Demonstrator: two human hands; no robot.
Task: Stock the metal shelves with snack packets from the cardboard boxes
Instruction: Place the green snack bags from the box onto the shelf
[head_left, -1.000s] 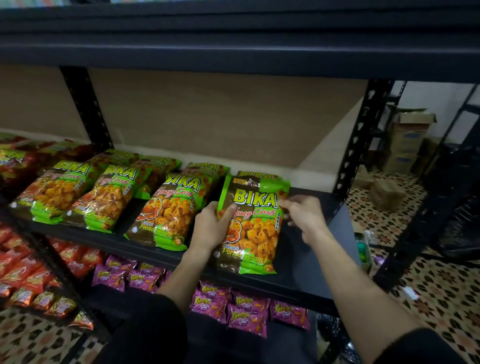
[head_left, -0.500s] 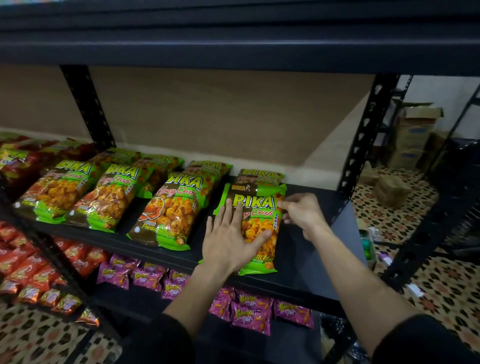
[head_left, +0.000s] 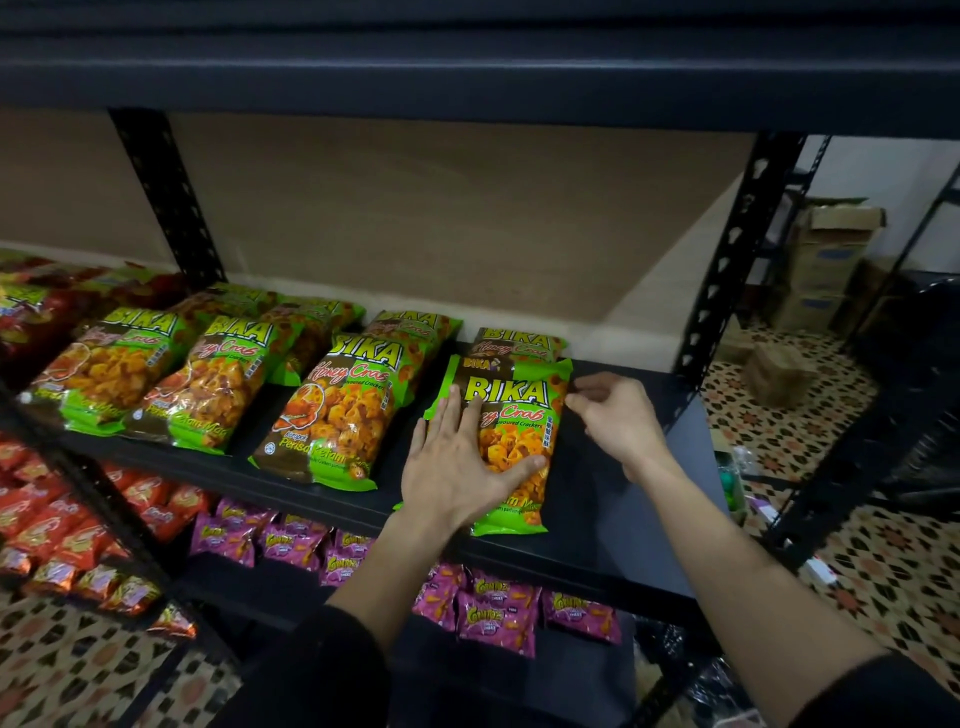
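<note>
Held up a second ago, the packet (head_left: 511, 395) now lies flat toward the 3 o'clock end of the shelf (head_left: 628, 499). The left hand (head_left: 457, 467) presses it, fingers straight. The right hand (head_left: 618, 421) curls at its 1 o'clock corner, and I cannot tell if it grips. Placement looks nearly done.

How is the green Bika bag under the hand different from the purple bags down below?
The green Bika bag looks bigger than the purple bags. The Bika bag lies on the upper shelf under the flat left hand; the purple bags sit one shelf lower, untouched. Both are snack packets.
</note>
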